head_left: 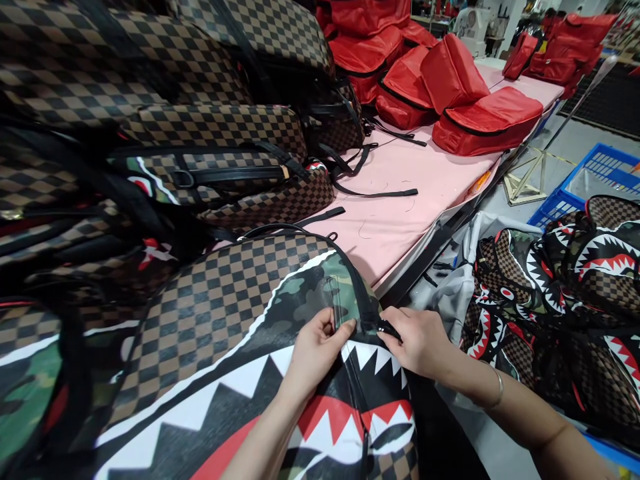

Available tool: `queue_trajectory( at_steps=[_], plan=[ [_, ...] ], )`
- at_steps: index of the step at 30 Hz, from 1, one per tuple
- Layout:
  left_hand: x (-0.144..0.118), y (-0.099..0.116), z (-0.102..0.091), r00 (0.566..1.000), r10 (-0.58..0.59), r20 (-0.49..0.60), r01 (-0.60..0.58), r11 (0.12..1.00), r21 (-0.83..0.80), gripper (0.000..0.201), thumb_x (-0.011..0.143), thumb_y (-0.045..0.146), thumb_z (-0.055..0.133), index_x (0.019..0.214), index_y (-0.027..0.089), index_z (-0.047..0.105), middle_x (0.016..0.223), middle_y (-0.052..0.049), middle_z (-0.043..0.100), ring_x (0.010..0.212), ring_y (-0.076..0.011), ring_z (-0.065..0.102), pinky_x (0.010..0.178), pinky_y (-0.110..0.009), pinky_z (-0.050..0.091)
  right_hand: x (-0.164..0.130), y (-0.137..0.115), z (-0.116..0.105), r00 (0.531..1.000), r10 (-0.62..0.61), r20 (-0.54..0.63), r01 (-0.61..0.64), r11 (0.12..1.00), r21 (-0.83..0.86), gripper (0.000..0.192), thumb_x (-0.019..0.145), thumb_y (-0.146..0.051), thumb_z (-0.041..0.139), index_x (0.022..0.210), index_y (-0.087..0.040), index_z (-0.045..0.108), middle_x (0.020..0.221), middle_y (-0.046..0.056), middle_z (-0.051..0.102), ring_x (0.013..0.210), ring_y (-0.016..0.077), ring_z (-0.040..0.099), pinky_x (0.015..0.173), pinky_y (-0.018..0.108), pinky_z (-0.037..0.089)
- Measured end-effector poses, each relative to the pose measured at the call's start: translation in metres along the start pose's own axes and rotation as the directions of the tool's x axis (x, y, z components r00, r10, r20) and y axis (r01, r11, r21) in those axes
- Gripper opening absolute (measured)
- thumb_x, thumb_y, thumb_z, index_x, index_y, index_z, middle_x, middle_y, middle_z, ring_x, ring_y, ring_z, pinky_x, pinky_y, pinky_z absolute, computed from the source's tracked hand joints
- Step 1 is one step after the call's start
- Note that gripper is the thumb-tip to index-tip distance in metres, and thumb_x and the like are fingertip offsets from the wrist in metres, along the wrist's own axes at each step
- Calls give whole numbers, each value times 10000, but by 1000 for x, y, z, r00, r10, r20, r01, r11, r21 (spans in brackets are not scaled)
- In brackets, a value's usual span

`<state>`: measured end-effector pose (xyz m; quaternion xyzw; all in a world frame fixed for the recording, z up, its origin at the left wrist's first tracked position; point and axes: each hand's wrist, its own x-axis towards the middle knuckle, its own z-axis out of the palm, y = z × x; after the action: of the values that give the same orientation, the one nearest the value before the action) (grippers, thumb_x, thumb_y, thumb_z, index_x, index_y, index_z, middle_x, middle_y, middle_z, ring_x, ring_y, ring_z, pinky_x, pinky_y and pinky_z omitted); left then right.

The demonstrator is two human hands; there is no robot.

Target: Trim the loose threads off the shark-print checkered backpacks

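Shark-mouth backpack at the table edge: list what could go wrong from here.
1. The left hand pinches the fabric right beside the zipper pull that the right hand grips; fabric or a fingertip could catch in the teeth.
2. The shark-mouth backpack lies at the edge of the pink table and could slide toward the backpacks on the floor.
3. The stacked checkered bags lean close behind; their loose black straps might snag.

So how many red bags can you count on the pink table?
About 5 nearby: one at the table edge, one propped behind it, one left of that, two stacked behind. More red bags sit farther back, partly hidden.
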<state>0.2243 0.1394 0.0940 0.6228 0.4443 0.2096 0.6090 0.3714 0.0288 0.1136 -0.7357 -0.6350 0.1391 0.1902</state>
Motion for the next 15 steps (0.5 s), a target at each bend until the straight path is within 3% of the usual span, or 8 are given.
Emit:
queue_trajectory(
  at_steps=[8,15],
  plan=[
    [0,0,0,1000,-2,-3,2,1000,-6,323,620,459,666,655,177,511,607,16,542,554,-119,490,524,-224,396,4,3,-3,1000,-16,12,16,1000,10,159,828,-295,517,960,-205,522,818,13,648,722,166,614,544,240,325],
    [-1,1,0,999,-41,0,41,999,-17,333,626,452,664,615,178,473,598,23,532,556,-111,479,524,-216,381,12,36,21,993,-96,-75,117,929,352,198,799,-293,573,975,-202,579,859,14,669,738,149,624,634,219,418]
  ],
)
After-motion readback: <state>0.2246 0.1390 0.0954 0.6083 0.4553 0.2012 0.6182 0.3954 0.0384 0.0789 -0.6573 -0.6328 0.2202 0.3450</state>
